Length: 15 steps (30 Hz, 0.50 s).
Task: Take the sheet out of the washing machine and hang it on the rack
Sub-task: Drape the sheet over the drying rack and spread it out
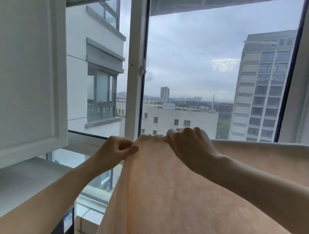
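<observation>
Sheet [172,199] foreground, pinched by 2 hands; window [198,65] behind.

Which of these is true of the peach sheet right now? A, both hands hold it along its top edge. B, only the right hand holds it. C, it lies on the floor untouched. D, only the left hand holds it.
A: the left hand pinches the sheet at its upper left corner, and the right hand grips the top edge just beside it, in front of the window.
</observation>
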### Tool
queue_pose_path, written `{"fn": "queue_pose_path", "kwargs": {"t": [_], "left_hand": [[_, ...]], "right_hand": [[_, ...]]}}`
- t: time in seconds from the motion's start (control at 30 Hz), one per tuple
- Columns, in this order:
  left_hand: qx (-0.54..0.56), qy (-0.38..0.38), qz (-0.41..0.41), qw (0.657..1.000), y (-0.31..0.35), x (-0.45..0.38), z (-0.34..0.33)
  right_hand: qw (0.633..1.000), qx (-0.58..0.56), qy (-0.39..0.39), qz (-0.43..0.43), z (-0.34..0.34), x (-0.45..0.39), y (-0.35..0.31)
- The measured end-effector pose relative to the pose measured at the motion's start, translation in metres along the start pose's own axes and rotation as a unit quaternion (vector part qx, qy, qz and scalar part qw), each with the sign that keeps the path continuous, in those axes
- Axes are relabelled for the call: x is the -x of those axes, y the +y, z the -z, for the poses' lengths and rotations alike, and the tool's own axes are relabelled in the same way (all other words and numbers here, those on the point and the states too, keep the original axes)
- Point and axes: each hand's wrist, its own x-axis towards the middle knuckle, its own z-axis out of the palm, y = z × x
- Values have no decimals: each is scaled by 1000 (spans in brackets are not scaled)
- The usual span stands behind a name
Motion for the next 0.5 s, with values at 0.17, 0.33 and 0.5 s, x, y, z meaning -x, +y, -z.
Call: {"fn": "queue_pose_path", "kwargs": {"t": [0.17,0.33,0.5], "left_hand": [[-48,151,-75,984,3,-1,4],[-26,238,-78,968,12,-3,22],[-106,166,-69,978,-14,12,16]], "right_hand": [[1000,15,18,3,6,-19,-1],[997,-36,66,1,15,-38,-11],[996,-50,5,73,-4,-31,-21]]}}
